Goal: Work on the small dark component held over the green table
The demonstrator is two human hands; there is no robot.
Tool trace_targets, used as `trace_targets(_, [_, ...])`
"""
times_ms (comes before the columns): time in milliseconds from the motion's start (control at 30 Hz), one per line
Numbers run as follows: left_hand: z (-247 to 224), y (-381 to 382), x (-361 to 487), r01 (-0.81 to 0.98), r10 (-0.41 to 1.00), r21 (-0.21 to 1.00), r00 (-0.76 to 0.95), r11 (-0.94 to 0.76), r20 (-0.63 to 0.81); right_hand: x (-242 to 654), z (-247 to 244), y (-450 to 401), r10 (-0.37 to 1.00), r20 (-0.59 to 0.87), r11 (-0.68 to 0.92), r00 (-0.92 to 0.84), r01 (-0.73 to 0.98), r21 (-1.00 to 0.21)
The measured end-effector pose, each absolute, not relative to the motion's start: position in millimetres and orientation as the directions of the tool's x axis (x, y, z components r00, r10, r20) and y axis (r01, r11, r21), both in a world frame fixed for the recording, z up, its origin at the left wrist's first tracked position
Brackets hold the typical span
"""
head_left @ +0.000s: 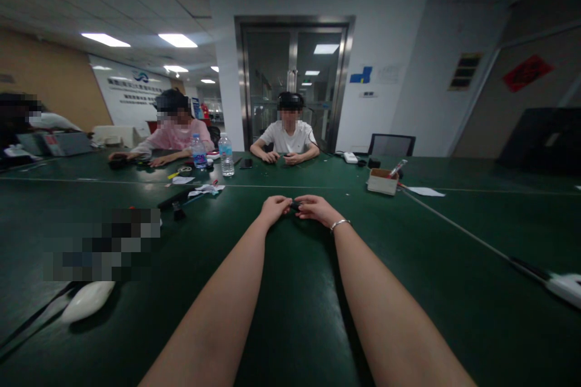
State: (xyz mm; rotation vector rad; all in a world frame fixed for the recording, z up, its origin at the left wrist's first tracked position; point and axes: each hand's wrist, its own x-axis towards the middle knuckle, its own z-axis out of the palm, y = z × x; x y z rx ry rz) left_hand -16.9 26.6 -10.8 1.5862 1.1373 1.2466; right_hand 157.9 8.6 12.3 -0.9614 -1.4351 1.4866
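Both arms stretch forward over the dark green table [299, 326]. Between my fingertips is a small dark object [295, 205], too small to identify. My left hand [275, 208] pinches its left side, with the fingers closed. From the other side, my right hand [318, 210] grips it between thumb and fingers. A silver bracelet [340, 225] circles my right wrist. The fingers cover much of the small object, which is held just above or at the tabletop; I cannot tell which.
Across the table sit a person in a white shirt [299, 136] and one in pink [181, 133]. Water bottles [226, 156], papers [206, 190] and a white mouse-like object [88, 301] lie left. To the right are a small box [382, 182], a cable [458, 230] and a white power strip [565, 287].
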Motion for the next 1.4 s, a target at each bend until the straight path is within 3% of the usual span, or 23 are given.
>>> trace_targets(133, [-3.8, 18.6, -15.6, 0.099, 0.952, 0.95, 0.1, -0.297, 0.288, 154.1, 10.7, 12.2, 0.936, 0.012, 0.015, -0.352, 0.006, -1.0])
trace_targets(433, [0.7, 14.6, -17.4, -0.036, 0.976, 0.986, 0.138, -0.164, 0.168, 151.4, 10.6, 13.4, 0.944, 0.045, 0.052, -0.328, 0.01, -0.999])
trace_targets(533, [-0.2, 16.0, -16.8, 0.029, 0.976, 0.982, 0.119, -0.185, 0.181, 147.4, 9.8, 16.0, 0.948, 0.087, 0.108, -0.307, 0.05, -0.993])
trace_targets(633, [2.3, 12.8, -17.0, 0.242, 0.969, 0.938, 0.061, -0.248, 0.24, 143.1, 7.7, 18.9, 0.942, 0.156, 0.191, -0.298, 0.089, -0.978])
trace_targets(733, [7.1, 6.0, -18.9, 0.53, 0.913, 0.766, 0.041, -0.365, 0.407, 139.0, 5.8, 19.9, 0.931, 0.21, 0.255, -0.3, 0.119, -0.96])
trace_targets(833, [10.3, 1.3, -20.6, 0.661, 0.87, 0.633, 0.06, -0.402, 0.49, 134.6, 5.5, 18.7, 0.928, 0.214, 0.26, -0.306, 0.118, -0.958])
trace_targets(1133, [8.9, 5.2, -23.7, 0.703, 0.912, 0.654, -0.018, -0.279, 0.409, 125.2, 8.7, 13.0, 0.929, 0.227, 0.288, -0.29, 0.186, -0.939])
trace_targets(1400, [10.8, 6.4, -26.2, 0.66, 0.95, 0.727, -0.065, -0.19, 0.307, 123.6, 10.8, 12.4, 0.906, 0.347, 0.418, -0.241, 0.382, -0.824])
